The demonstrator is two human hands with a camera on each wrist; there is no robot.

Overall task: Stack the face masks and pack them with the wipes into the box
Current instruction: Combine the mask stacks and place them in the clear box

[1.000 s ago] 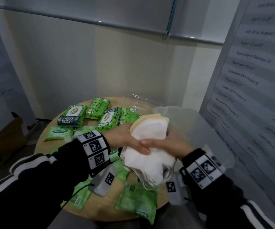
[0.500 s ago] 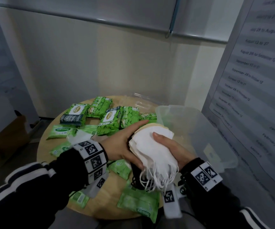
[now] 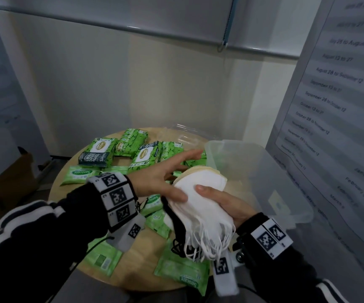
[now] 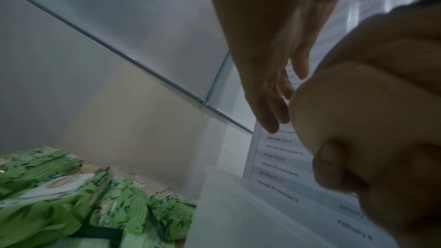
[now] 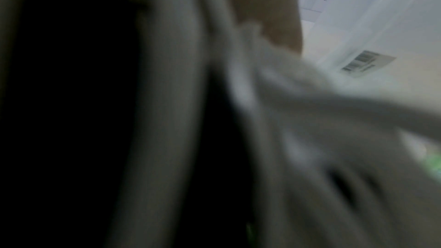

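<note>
A stack of white face masks [image 3: 200, 202], with cream ones at its far end and a black one underneath, is held above the round wooden table [image 3: 141, 256]. My right hand [image 3: 224, 204] grips the stack from the right, thumb on top. My left hand [image 3: 165, 173] has straight, spread fingers, its thumb resting on the stack's left side. In the left wrist view the left fingers [image 4: 269, 101] are stretched out beside the masks [image 4: 358, 101]. The right wrist view is filled by blurred masks [image 5: 298, 139]. The clear plastic box [image 3: 259, 171] stands open just right of the hands.
Several green wipe packs [image 3: 141, 152] lie across the table, large ones at the back, flat ones [image 3: 183, 274] near the front edge. A clear lid [image 3: 183, 134] lies behind the box. A wall schedule [image 3: 329, 106] is close on the right.
The stack has been turned so the ear loops hang toward me. My left hand has loosened from the stack and spread its fingers; my right hand keeps holding it near the box.
</note>
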